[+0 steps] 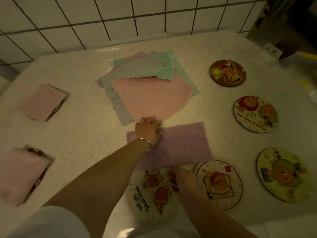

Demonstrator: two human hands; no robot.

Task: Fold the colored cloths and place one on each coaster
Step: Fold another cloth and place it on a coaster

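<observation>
A purple cloth (181,145), folded to a rectangle, lies on the table in front of me. My left hand (147,130), with a silver bangle on the wrist, pinches its far left edge. My right hand (181,180) is at the cloth's near edge, over two cartoon coasters (151,191) (221,184); its fingers are blurred. A stack of flat cloths (151,97), pink on top with grey, green and purple beneath, sits behind. Two folded pink cloths (41,102) (20,174) lie on coasters at the left.
Three more bare coasters (227,73) (255,114) (283,174) line the table's right side. A white tiled wall (103,18) runs along the far edge of the table. Dark clutter stands at the upper right corner.
</observation>
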